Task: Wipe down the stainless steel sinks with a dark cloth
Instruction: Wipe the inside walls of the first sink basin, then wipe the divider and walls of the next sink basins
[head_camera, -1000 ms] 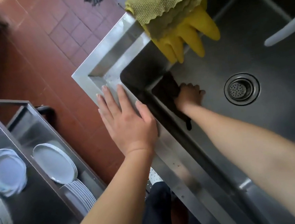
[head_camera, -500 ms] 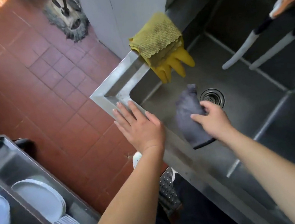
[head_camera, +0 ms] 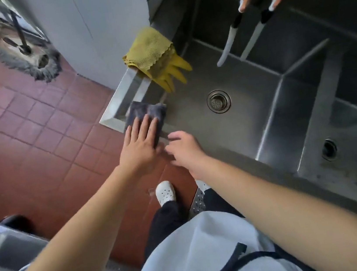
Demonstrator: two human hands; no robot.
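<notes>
A dark grey cloth [head_camera: 144, 113] lies on the front left corner of the stainless steel sink's rim [head_camera: 113, 117]. My left hand [head_camera: 138, 145] presses on it with flat, straight fingers. Just to its right, my right hand [head_camera: 185, 150] hovers over the front rim, blurred, fingers loosely bent and holding nothing. The left basin [head_camera: 256, 110] with its round drain [head_camera: 218, 101] lies beyond both hands. A second basin [head_camera: 347, 153] sits to the right.
A yellow cloth [head_camera: 149, 49] and yellow rubber gloves [head_camera: 175, 73] hang over the sink's left rim. Two white spouts [head_camera: 228, 43] reach down over the left basin. A mop [head_camera: 32, 61] rests on the red tiled floor. A steel cart [head_camera: 5, 247] stands at lower left.
The cloth went from my right hand inside the basin up to the rim corner, now under my left hand. My right hand has let go of it. The view pulled back.
</notes>
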